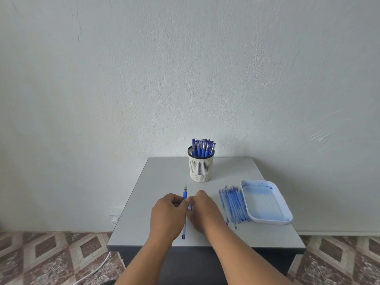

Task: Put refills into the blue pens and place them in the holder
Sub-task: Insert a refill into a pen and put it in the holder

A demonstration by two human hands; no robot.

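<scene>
A blue pen lies lengthwise over the table's middle, tip pointing away from me, its rear end showing below my hands. My left hand grips its barrel, fingers curled round it. My right hand meets it at the same spot and pinches a small blue piece beside the barrel; what that piece is I cannot tell. A white slotted holder stands at the back, filled with several blue pens. A row of several blue refills or pens lies to the right of my hands.
A white rectangular tray, stained blue inside, sits at the right edge of the small grey table. The table stands against a white wall. Patterned floor tiles and a white cable lie below on the left.
</scene>
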